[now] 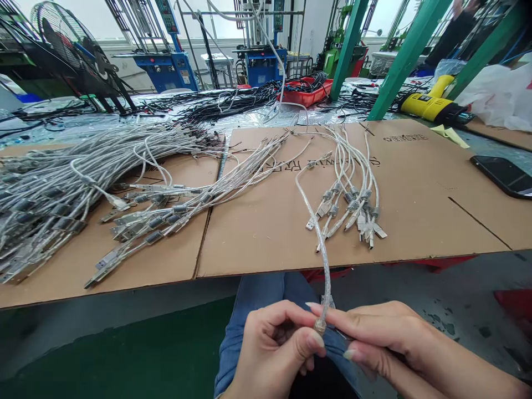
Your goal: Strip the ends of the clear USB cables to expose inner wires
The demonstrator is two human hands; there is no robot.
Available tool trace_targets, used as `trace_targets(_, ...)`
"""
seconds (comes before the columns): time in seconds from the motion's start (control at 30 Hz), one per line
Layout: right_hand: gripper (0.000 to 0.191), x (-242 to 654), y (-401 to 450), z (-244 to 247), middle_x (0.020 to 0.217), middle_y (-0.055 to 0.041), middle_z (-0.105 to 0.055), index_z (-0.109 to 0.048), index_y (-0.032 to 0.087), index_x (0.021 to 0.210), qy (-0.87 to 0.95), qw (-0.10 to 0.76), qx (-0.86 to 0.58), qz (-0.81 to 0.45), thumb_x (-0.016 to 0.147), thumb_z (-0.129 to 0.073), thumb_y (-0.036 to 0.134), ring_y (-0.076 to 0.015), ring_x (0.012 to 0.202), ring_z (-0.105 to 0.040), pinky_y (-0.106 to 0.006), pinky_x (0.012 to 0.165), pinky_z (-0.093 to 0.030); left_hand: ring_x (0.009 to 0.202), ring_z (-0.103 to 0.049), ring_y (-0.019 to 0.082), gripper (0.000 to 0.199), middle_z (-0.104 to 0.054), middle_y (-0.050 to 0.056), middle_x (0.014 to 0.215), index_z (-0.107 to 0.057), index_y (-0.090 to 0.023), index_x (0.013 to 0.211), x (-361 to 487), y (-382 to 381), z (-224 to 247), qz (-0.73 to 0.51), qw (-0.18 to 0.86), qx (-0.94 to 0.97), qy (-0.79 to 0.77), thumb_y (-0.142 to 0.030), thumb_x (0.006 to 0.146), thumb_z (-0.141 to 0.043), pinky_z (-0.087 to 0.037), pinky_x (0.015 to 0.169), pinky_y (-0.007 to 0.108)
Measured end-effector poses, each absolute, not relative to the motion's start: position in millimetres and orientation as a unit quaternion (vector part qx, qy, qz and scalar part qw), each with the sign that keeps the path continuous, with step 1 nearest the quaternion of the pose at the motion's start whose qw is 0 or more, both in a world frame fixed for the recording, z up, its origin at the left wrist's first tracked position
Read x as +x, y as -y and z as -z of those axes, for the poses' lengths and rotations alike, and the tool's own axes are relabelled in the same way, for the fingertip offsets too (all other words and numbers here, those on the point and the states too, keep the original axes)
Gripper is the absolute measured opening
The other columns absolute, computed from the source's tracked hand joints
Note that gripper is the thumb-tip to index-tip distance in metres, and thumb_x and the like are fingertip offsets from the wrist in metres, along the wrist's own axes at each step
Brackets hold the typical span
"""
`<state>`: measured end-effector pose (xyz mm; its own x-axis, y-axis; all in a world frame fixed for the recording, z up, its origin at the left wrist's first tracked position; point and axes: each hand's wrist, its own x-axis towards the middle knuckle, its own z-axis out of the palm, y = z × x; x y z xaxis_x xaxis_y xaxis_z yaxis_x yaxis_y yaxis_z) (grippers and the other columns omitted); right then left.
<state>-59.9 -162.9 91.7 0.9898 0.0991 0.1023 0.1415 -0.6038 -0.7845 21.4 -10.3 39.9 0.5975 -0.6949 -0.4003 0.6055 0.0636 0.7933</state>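
Observation:
A clear-sheathed cable (325,271) runs from the table edge down to my hands above my lap. My left hand (276,349) is closed, pinching the cable's lower end between thumb and index finger. From the right, my right hand (382,338) touches the cable with its fingertips just beside the pinch. Between its fingers and thumb shows a thin, dark, shiny piece, mostly hidden, whose kind I cannot make out. The cable's other end lies on the cardboard (257,238), next to a small bunch of USB cables (353,194) with grey ferrite beads.
A big heap of similar cables (54,199) and a smaller bundle (178,213) lie left. A phone (502,174) and a yellow heat gun (432,105) are at right. Behind are black cables (233,102), a red tray (307,97), green posts (405,61) and a fan (68,44).

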Motion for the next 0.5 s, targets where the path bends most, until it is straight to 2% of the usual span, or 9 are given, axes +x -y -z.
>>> trace_targets(0.13, 0.032, -60, 164, -93, 0.061, -0.0004, -0.066, -0.067, 0.025, 0.101, 0.072, 0.414, -0.907, 0.042, 0.092, -0.038, 0.017, -0.0153, 0.052, -0.063, -0.02, 0.053, -0.051, 0.042, -0.047, 0.004, 0.028, -0.058, -0.002, 0.05, -0.062, -0.013, 0.061, 20, 10, -39, 0.427, 0.723, 0.539, 0.07, -0.037, 0.061, -0.076, -0.039, 0.043, 0.014)
trace_targets(0.23, 0.03, -62, 164, -90, 0.06, -0.0011, -0.067, -0.067, 0.023, 0.092, 0.079, 0.383, -0.919, 0.043, 0.092, -0.038, 0.016, -0.0165, 0.054, -0.065, -0.02, 0.052, -0.051, 0.042, -0.045, 0.005, 0.025, -0.054, -0.002, 0.048, -0.064, -0.013, 0.059, 20, 11, -39, 0.358, 0.719, 0.582, 0.127, -0.034, 0.062, -0.075, -0.037, 0.042, 0.015)
trace_targets(0.37, 0.028, -65, 164, -83, 0.067, -0.0039, -0.072, -0.066, 0.021, 0.092, 0.082, 0.373, -0.921, 0.075, 0.09, -0.04, 0.013, -0.019, 0.059, -0.069, -0.021, 0.051, -0.052, 0.045, -0.044, 0.006, 0.016, -0.055, -0.001, 0.047, -0.067, -0.014, 0.058, 21, 12, -38, 0.222, 0.692, 0.651, 0.219, -0.027, 0.065, -0.073, -0.037, 0.044, 0.017)
trace_targets(0.5, 0.029, -67, 161, -84, 0.064, -0.0034, -0.071, -0.068, 0.022, 0.09, 0.045, 0.39, -0.917, 0.07, 0.089, -0.04, 0.015, -0.019, 0.054, -0.068, -0.022, 0.048, -0.053, 0.045, -0.046, 0.007, 0.014, -0.057, -0.001, 0.047, -0.067, -0.015, 0.058, 22, 12, -40, 0.176, 0.676, 0.671, 0.248, -0.025, 0.066, -0.073, -0.038, 0.043, 0.018)
